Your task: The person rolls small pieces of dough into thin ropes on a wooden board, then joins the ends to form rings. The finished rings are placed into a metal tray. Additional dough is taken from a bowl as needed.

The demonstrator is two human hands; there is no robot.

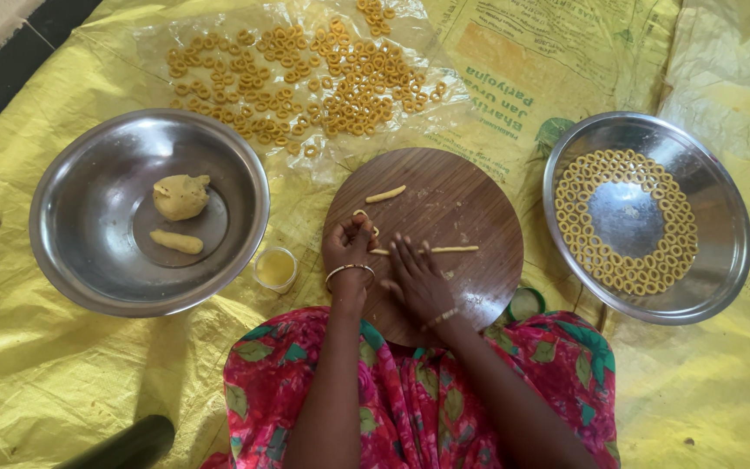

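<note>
left hand (349, 247) pinched shut on dough ring (364, 217) | right hand (416, 276) flat, open, rolling dough strand (444, 249) just ahead of fingertips | advice: press lightly, evenly; keep strand on round board (470, 208)

A flattened yellow sack (514, 78) lies spread on the floor just above the round wooden board (444, 217), reaching toward the right steel plate (722, 200). It bears an orange-bordered panel, green lettering and a green emblem near the board's upper right. No signs or screens show.
</note>
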